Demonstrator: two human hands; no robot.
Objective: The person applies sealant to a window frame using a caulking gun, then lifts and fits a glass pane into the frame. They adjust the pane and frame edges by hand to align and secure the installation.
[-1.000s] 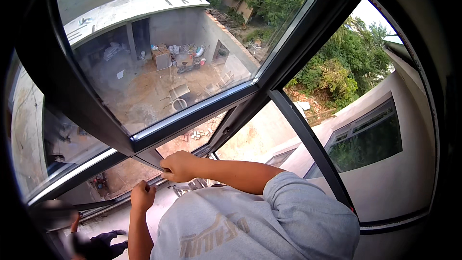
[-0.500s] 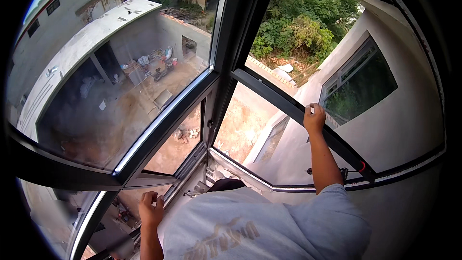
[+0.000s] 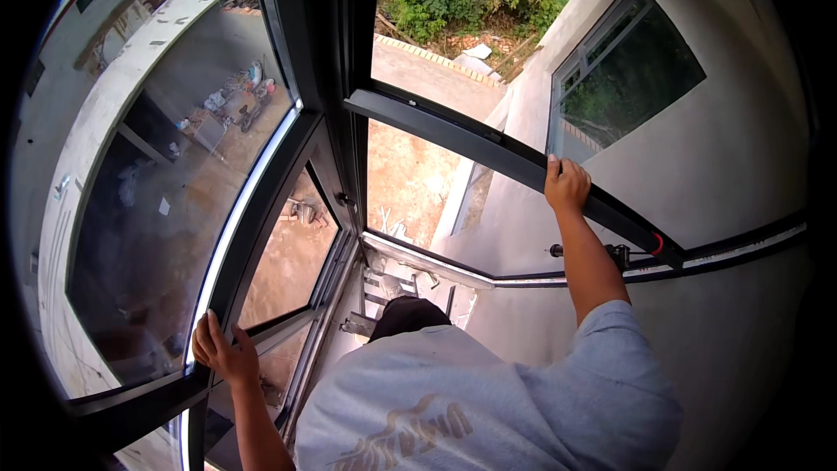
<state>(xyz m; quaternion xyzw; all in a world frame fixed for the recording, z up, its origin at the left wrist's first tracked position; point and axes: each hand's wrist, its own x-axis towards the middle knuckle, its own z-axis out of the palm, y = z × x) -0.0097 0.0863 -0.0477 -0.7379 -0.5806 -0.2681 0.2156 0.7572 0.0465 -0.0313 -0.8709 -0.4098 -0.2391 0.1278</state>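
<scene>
My right hand (image 3: 568, 183) is closed over a dark grey window crossbar (image 3: 462, 133), its fingers curled on the bar's upper edge. This crossbar slants from the corner post (image 3: 330, 44) down to the wall side, where a red mark (image 3: 659, 243) shows near its end. On the left, my left hand (image 3: 227, 351) grips the dark window frame (image 3: 228, 292) beside a large glass pane (image 3: 174, 209), thumb apart from the fingers. Just right of that hand is a smaller framed sash (image 3: 292, 249). A black tool-like object (image 3: 617, 255) is partly hidden behind my right forearm.
Beyond the glass, a yard (image 3: 418, 174) lies well below, with a low flat-roofed building (image 3: 131, 70) on the left. A plastered wall with a window (image 3: 628, 61) stands at right. Metal pieces (image 3: 379, 288) lie on the ledge near my body.
My left hand has moved up and left from beside the frame onto it. My right hand has settled over the crossbar. The whole view has shifted, with the window post now farther left.
</scene>
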